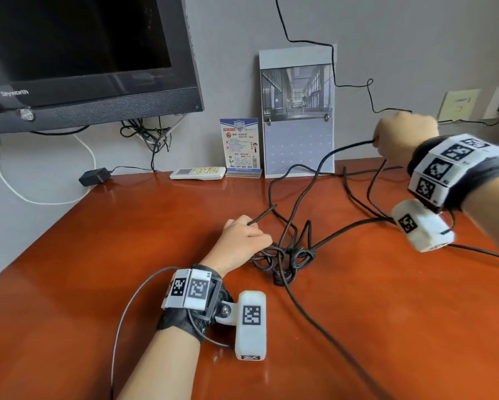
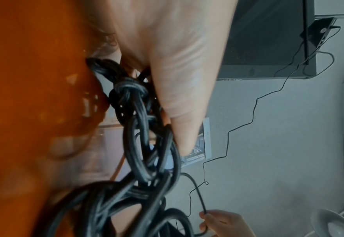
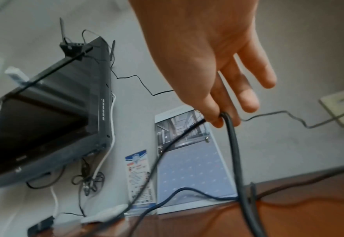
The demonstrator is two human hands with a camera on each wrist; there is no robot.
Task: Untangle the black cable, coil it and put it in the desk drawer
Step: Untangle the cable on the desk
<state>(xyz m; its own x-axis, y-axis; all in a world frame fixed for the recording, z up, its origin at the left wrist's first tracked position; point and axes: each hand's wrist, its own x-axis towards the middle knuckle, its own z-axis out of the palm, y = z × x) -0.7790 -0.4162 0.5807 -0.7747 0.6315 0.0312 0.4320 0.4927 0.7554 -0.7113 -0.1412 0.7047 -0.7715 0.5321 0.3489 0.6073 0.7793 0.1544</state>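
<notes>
Untangling black cable (image 1: 294, 255), knotted on desk (image 1: 127, 241) before calendar (image 1: 297, 111): left hand (image 1: 244, 238) pinning knot, fingers curled on strands; right hand (image 1: 401, 137) pinching raised loop. Next probably: drawing loop free. Drawer unseen.

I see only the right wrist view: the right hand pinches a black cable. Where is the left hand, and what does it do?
Observer: The left hand rests on the desk and grips the cable beside the tangle.
Operator: Is the tangle loose?
Observer: No. The left wrist view shows a tight knot close to that hand.
Operator: How high is the right hand?
Observer: The right hand is raised above the desk, near the wall; its strand hangs down to the tangle.
</notes>
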